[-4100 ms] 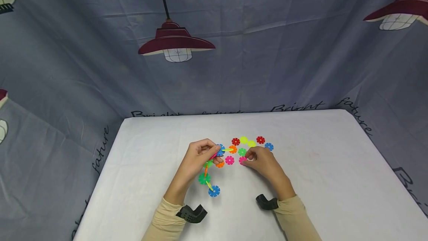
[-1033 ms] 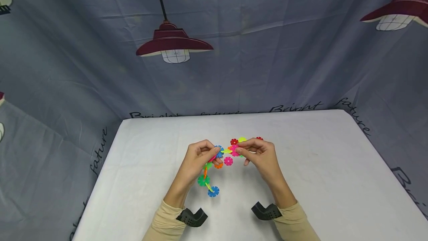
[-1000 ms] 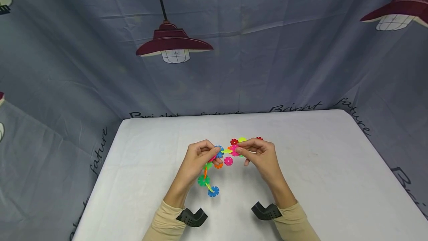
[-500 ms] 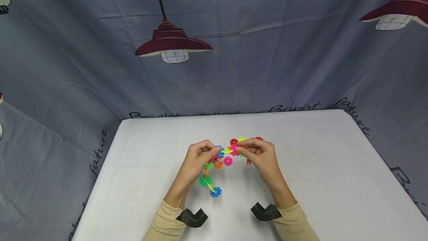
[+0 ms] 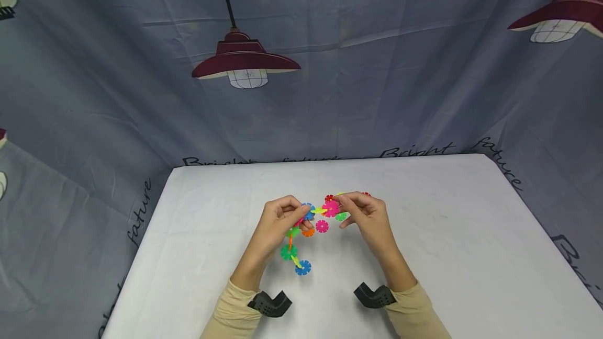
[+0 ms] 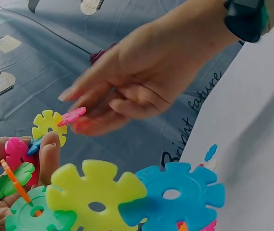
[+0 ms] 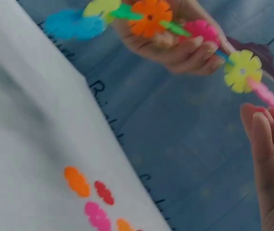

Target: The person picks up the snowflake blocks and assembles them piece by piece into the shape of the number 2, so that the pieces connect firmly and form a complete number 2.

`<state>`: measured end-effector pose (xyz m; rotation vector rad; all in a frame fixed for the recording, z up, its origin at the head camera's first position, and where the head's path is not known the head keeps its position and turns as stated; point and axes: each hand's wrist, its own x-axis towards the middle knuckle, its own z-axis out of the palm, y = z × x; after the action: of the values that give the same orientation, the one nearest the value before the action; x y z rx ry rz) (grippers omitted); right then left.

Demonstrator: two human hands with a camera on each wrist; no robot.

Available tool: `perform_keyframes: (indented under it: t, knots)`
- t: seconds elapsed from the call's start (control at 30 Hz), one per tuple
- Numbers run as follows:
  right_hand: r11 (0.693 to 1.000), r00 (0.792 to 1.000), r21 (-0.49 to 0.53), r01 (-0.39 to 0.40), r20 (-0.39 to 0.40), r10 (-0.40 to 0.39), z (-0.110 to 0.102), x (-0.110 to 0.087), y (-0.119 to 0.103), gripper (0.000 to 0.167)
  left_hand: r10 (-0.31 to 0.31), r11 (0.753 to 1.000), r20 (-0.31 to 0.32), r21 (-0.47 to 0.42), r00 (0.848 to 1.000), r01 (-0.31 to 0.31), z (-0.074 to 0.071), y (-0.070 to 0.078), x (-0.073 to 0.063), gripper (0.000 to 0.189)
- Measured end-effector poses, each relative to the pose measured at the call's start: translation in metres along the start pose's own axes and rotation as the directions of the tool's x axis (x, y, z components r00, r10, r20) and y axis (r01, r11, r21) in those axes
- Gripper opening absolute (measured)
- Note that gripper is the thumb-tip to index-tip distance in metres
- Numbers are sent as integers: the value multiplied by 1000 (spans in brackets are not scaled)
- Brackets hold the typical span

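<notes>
My left hand (image 5: 293,214) grips a chain of bright snowflake discs (image 5: 296,247) near its upper end, by a blue disc (image 5: 308,211). The rest hangs down to a blue disc (image 5: 303,268) by the table. A yellow disc (image 6: 49,126) sticks out toward my right hand (image 5: 343,206), which pinches a pink disc (image 5: 331,208) against it. In the right wrist view the yellow disc (image 7: 242,71) and the pink disc (image 7: 264,94) meet edge to edge just above my right fingertips (image 7: 255,120).
Loose discs lie on the white table (image 5: 447,234): a pink one (image 5: 322,226), a green one (image 5: 341,216), red ones (image 5: 329,198) partly hidden behind my right hand. A lamp-printed cloth (image 5: 301,93) hangs behind. Black wrist mounts (image 5: 270,303) sit near the front edge.
My right hand lifted a pink disc off the table and carried it left to the chain's yellow end. In the last half second that disc turned to face up; my left hand barely moved.
</notes>
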<state>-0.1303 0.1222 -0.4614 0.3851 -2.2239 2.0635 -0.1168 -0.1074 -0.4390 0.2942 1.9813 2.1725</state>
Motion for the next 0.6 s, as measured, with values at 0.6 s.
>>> perform_keyframes:
  t: [0.6]
  knots:
    - [771, 954, -588, -245, -5, 300, 34, 7, 66, 29, 12, 1000, 1, -23, 1000, -12, -6, 3, 0, 35]
